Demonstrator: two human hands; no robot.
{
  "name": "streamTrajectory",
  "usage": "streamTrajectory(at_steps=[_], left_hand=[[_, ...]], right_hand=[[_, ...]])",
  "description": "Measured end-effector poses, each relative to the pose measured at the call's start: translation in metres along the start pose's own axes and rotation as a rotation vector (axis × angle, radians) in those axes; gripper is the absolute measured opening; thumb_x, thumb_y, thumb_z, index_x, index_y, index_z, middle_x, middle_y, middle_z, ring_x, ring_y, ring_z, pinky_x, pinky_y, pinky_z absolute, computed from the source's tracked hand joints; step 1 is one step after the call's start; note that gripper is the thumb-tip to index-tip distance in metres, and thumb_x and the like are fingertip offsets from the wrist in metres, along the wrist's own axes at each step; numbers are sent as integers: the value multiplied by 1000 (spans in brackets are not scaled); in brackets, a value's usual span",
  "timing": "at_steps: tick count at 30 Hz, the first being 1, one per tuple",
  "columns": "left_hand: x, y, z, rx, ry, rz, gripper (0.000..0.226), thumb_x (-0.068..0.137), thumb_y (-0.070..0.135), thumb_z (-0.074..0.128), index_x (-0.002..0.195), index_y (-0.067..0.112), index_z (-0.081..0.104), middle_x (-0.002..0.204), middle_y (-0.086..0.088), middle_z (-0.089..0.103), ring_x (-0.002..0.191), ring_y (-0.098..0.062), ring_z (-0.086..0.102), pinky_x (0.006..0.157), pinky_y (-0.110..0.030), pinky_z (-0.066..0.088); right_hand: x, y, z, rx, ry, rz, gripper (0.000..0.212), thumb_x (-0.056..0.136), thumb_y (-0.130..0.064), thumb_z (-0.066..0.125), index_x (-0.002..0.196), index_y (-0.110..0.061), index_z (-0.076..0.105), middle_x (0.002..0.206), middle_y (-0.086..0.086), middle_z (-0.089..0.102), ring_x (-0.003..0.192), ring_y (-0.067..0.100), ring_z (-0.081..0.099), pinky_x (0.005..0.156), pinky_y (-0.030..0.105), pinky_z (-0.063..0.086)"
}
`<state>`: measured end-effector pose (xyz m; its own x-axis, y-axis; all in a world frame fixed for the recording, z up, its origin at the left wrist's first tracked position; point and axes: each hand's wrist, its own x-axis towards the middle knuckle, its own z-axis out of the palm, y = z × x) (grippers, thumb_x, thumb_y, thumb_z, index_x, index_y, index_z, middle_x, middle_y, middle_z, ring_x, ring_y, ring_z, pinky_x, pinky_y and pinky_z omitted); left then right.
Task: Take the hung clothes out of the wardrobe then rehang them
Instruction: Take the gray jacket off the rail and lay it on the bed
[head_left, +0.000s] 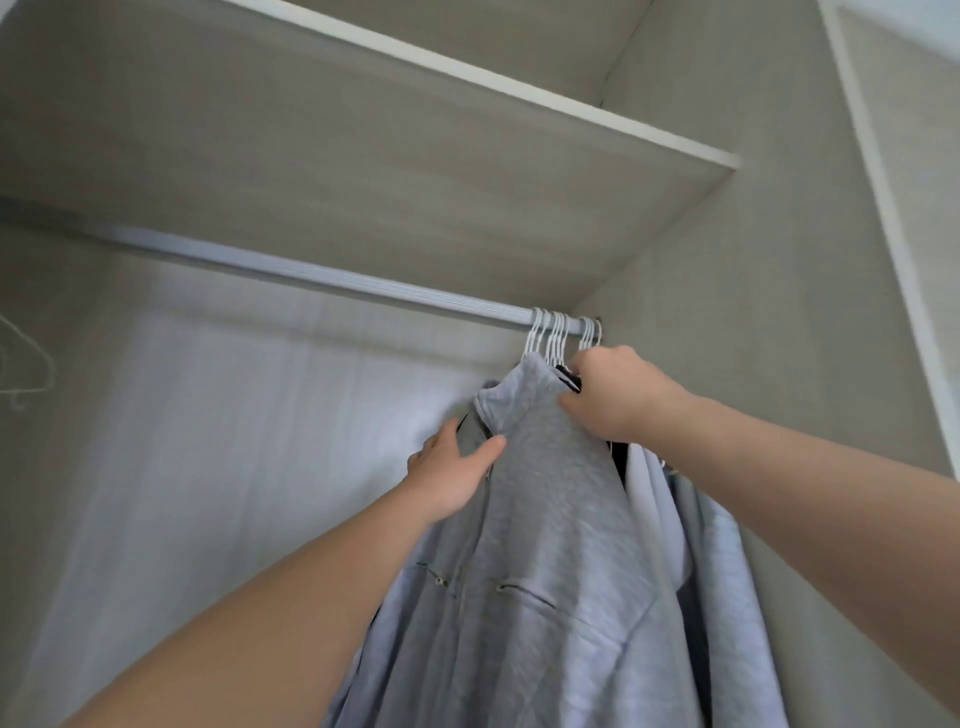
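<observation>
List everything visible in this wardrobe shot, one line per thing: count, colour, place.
rail: one, silver, across the wardrobe under the shelf
shelf: one, pale wood, above the rail
hangers: several, white, bunched at the rail's right end, too tight to count
spare hanger: one, white, at the far left edge, blurred
grey jacket: one, grey, at the front of the bunch
other clothes: several, pale grey and one dark, behind the jacket by the right wall
left hand: one, holds the jacket's front edge
right hand: one, fingers curled at the jacket's collar under the hooks
</observation>
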<state>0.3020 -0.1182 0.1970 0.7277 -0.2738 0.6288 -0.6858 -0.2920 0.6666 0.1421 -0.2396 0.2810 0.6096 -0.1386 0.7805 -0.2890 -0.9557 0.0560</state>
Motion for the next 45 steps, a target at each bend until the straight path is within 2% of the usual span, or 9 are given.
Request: streamTrajectory(at_steps=[5,9,11,13,16,23,34,40,45], left_hand=[[40,-8,15,-241,-61,77,72,93,62,51,152,26,32,148,4,44,139,-22,41,113,-33,31],[87,-27,43,-352,-35,114,101,63,95,51,142,32,49,140,12,55,135,-16,48,114,-40,36],[86,-23,46,-393,-68,112,86,75,82,55,138,24,55,135,7,60,130,-17,53,111,-36,40],[77,-17,44,-417,-97,82,66,90,62,55,138,16,56,133,0,61,125,-20,56,106,-32,42],[80,-19,49,-419,-81,65,64,94,58,52,139,13,54,135,-1,60,125,-22,55,99,-27,41],[93,-25,67,-410,-25,65,117,57,94,38,144,17,45,143,-5,54,131,-27,51,111,-44,39],[86,-33,55,-413,-39,69,113,66,89,34,150,14,37,150,-7,47,137,-27,45,114,-43,36],[83,-19,34,-360,-6,94,96,84,79,37,151,10,34,151,-11,45,138,-31,43,114,-41,34],[74,2,14,-282,115,187,73,95,63,43,147,12,36,150,-14,44,138,-35,40,113,-42,33]], right_hand=[[21,-10,11,-65,22,106,27,91,-13,50,69,-15,34,73,3,37,63,23,43,63,29,37],[34,-22,20,-82,18,194,23,92,-16,50,75,-14,35,83,2,41,82,30,50,71,32,41],[36,-28,24,-104,31,220,4,92,-15,46,90,-15,43,98,6,50,98,33,57,75,33,41],[36,-33,30,-188,60,207,18,93,-12,43,108,-15,51,116,10,56,110,33,58,76,35,39],[33,-35,37,-391,133,138,28,93,-8,42,116,-11,56,120,12,58,108,35,60,73,35,38],[28,-32,41,-606,221,17,21,91,-6,47,106,-13,60,110,8,61,100,33,61,64,33,35],[44,-53,40,-400,164,151,25,94,-9,43,115,-10,56,119,11,59,108,34,60,72,34,38],[46,-55,18,-171,298,178,8,95,-16,47,93,-11,53,112,18,59,102,39,58,73,35,37],[48,-38,-20,-109,429,149,28,94,-31,46,96,-7,61,106,21,62,98,42,59,74,38,43]])
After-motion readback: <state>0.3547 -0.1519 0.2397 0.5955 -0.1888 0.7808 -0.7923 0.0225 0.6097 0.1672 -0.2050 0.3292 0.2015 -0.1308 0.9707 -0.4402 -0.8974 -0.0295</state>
